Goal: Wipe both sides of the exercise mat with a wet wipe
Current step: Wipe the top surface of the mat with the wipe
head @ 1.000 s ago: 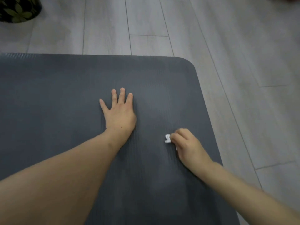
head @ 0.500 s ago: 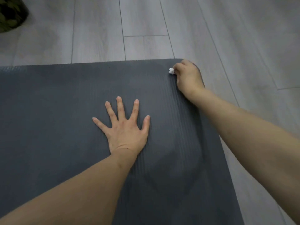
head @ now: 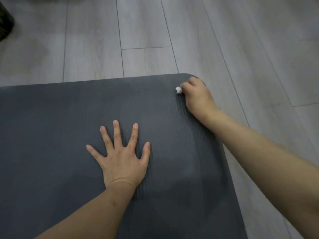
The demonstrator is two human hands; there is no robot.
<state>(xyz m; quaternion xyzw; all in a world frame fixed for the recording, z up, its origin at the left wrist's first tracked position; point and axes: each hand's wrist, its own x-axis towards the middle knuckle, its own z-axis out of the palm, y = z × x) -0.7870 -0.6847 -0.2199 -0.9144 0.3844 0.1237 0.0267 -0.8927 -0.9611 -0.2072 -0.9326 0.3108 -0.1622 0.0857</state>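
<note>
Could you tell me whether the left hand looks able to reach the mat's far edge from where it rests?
Probably yes: the left hand lies flat on the mat, with bare mat ahead.

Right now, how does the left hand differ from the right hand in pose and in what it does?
The left hand lies flat with fingers spread; the right hand is curled. The left hand holds nothing; the right hand grips a white wet wipe. The left rests mid-mat; the right is at the far corner. Both touch the exercise mat.
</note>
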